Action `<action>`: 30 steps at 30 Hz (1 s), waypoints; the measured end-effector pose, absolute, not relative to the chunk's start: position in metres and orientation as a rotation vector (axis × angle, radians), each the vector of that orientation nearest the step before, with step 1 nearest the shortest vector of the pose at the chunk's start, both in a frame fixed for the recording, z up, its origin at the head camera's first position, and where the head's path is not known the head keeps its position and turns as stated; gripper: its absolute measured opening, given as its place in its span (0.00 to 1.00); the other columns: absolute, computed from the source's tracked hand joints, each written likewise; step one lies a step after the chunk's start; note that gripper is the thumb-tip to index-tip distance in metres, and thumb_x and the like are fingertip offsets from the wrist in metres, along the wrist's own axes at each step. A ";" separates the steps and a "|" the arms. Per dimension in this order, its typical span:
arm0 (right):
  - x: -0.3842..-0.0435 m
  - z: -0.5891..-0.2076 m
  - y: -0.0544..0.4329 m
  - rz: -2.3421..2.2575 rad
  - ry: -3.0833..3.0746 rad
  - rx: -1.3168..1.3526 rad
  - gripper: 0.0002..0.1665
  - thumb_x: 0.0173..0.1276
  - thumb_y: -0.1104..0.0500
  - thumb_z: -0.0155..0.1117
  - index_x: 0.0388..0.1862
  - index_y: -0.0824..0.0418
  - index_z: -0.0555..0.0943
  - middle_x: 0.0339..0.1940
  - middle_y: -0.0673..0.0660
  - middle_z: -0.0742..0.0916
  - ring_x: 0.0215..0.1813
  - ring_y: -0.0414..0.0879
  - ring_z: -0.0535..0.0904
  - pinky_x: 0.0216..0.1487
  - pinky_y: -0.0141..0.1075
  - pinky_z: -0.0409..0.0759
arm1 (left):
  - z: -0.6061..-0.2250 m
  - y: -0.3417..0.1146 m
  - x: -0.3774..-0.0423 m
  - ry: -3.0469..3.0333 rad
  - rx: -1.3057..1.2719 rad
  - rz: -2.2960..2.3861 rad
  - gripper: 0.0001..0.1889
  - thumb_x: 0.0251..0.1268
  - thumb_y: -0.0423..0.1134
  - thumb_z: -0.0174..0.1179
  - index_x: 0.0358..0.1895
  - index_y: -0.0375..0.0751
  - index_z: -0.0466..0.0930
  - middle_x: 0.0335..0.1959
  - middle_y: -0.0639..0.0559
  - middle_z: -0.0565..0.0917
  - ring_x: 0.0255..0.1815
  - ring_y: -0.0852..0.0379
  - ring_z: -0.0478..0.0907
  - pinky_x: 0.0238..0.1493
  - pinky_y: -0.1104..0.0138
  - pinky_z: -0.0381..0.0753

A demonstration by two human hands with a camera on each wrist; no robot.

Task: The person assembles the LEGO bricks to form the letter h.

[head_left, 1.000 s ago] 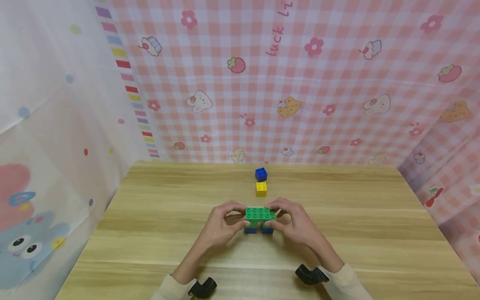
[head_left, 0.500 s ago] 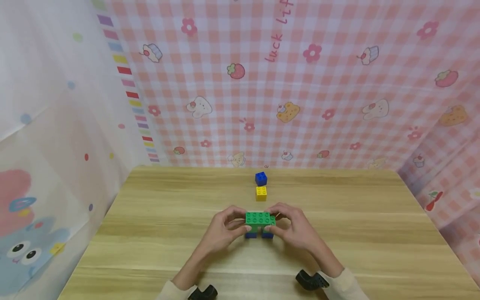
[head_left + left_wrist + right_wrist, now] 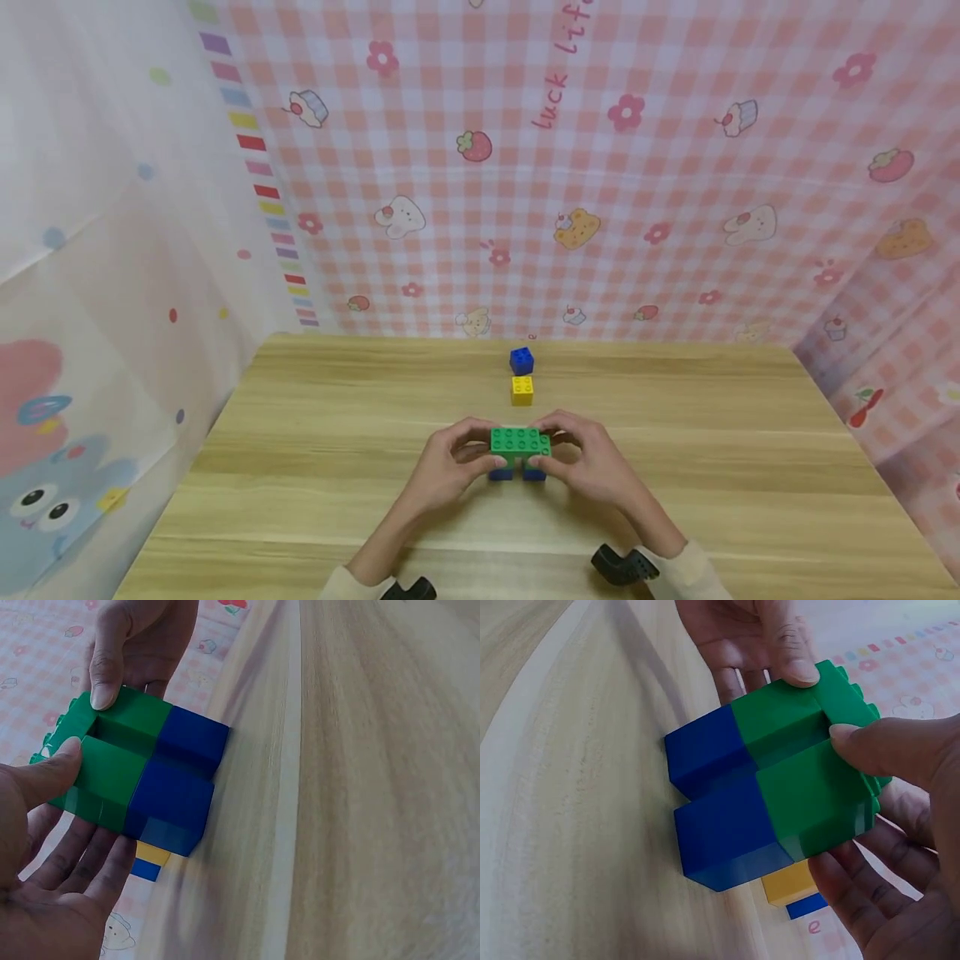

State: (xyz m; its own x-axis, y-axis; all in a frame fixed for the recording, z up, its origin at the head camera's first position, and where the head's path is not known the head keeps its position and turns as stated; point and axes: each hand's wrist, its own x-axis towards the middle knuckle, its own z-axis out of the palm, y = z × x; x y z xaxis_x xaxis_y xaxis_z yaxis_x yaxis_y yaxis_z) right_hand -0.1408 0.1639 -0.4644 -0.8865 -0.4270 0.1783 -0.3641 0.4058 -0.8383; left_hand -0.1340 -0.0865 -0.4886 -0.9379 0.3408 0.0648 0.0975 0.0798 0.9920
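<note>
Both hands hold one small structure of toy building bricks between them. A long green studded brick (image 3: 514, 440) spans its top, over two green bricks (image 3: 112, 778) that each sit on a blue brick (image 3: 171, 801), with a narrow gap between the two legs. My left hand (image 3: 444, 468) grips the left end, thumb on the near face and fingers behind. On the right end, my right hand (image 3: 594, 457) pinches in the same way, its thumb (image 3: 889, 746) on green. A few studs show right of the long brick. The blue undersides are close over the table.
Behind the structure on the wooden table (image 3: 337, 433) stands a yellow brick (image 3: 522, 392), with a blue brick (image 3: 521, 361) just past it. A pink checked cloth (image 3: 450, 183) hangs along the table's back edge. Dark curved wrist pieces (image 3: 624, 565) sit at the sleeves.
The head view has tilted up slightly, so the table and hands appear lower in it. Both hands keep their hold on the brick structure, which has hardly moved.
</note>
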 end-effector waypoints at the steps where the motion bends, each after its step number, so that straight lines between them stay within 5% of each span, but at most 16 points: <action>1: -0.141 -0.464 0.164 -1.514 2.579 -0.730 0.18 0.64 0.56 0.77 0.52 0.47 0.84 0.48 0.44 0.88 0.50 0.40 0.84 0.58 0.49 0.87 | -0.489 -0.087 -0.134 2.168 0.449 1.966 0.20 0.62 0.34 0.72 0.57 0.43 0.82 0.54 0.43 0.85 0.59 0.47 0.83 0.66 0.64 0.82; 15: -0.143 -0.455 0.173 -1.442 2.579 -0.736 0.22 0.70 0.49 0.71 0.60 0.54 0.83 0.55 0.47 0.88 0.55 0.44 0.84 0.60 0.47 0.86 | -0.493 -0.085 -0.137 2.144 0.421 1.998 0.20 0.60 0.32 0.73 0.56 0.42 0.83 0.53 0.42 0.85 0.58 0.47 0.84 0.65 0.66 0.83; 22: -0.150 -0.454 0.175 -1.464 2.604 -0.756 0.18 0.73 0.51 0.68 0.59 0.52 0.82 0.56 0.59 0.88 0.53 0.47 0.85 0.58 0.44 0.87 | -0.494 -0.087 -0.136 2.141 0.402 1.999 0.20 0.60 0.32 0.73 0.56 0.42 0.83 0.53 0.42 0.85 0.59 0.47 0.84 0.64 0.67 0.83; 30: -0.158 -0.453 0.177 -1.426 2.607 -0.681 0.18 0.76 0.53 0.65 0.61 0.57 0.82 0.58 0.58 0.88 0.54 0.47 0.85 0.60 0.41 0.85 | -0.493 -0.087 -0.136 2.130 0.399 2.002 0.19 0.61 0.32 0.73 0.56 0.41 0.83 0.52 0.42 0.85 0.59 0.47 0.84 0.64 0.68 0.83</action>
State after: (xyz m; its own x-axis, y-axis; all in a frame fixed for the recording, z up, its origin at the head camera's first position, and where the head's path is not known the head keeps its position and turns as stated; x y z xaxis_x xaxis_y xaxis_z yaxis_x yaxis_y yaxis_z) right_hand -0.1578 0.1766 -0.4530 -0.8960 -0.4248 0.1293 -0.3380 0.4636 -0.8190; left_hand -0.1359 -0.0868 -0.4932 -0.9456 0.3223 0.0446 0.0644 0.0511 0.9966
